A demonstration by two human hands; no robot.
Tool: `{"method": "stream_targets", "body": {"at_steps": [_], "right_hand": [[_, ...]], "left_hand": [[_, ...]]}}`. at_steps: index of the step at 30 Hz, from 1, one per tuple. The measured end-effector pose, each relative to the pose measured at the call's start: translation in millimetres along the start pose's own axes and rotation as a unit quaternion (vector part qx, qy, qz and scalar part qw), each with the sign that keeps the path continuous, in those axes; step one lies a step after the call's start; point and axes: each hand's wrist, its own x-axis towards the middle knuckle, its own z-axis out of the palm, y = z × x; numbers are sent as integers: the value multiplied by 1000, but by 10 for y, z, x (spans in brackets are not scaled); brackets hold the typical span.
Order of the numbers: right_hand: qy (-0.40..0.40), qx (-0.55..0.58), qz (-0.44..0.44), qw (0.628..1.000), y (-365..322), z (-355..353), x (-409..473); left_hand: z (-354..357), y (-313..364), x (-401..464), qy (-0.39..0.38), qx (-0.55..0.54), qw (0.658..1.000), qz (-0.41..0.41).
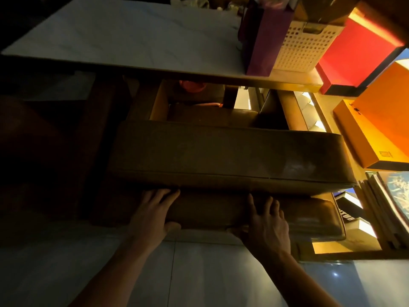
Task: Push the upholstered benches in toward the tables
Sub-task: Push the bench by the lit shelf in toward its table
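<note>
**Two hands on the near bench, push under way**

Two hands are what I have down at the near bench (221,211), the low padded one closest to me on the tiled floor (199,273). My left hand (152,213) lies with its fingers stretched forward over the cushion's top and its thumb hooked on the near edge. My right hand (267,220) sits much the same way further right, fingers laid over the top, thumb curled under the near edge. Neither is carrying anything; both grip the cushion's edge.

Just beyond it stands a larger bench (228,154), long side toward me, and the near bench seems to touch it or sit slightly under its edge; the light is too dim to tell which. Past that I see part of a third cushion (212,115) below the tabletop's (124,34) near edge. At the tabletop's right corner stand a purple bag (261,38) and a white perforated basket (305,47); red and orange boxes are stacked to the right.

I judge this to be the pushing step itself. Next calls for even forward pressure from both palms so the bench slides straight. The big bench may block it or get shoved along.
</note>
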Motion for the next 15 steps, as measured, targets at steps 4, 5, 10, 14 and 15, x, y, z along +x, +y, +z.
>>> {"method": "stream_targets", "body": {"at_steps": [4,5,10,14,15], "right_hand": [[0,-9,-3,1000,-34,-3,-23],[-1,-12,-3,1000,-32,-10,-29],[2,-18,-8,1000,-32,-29,-38],[0,-16,-9,1000,-31,-54,-32],[-5,-14,-9,1000,-33,-67,-36]], "left_hand": [[13,-20,-22,9,6,1000,-6],[16,-15,-23,8,8,1000,-6],[19,12,-36,-4,23,999,-25],[2,85,-45,-17,38,998,-44],[-7,102,-40,-23,40,998,-50]]}}
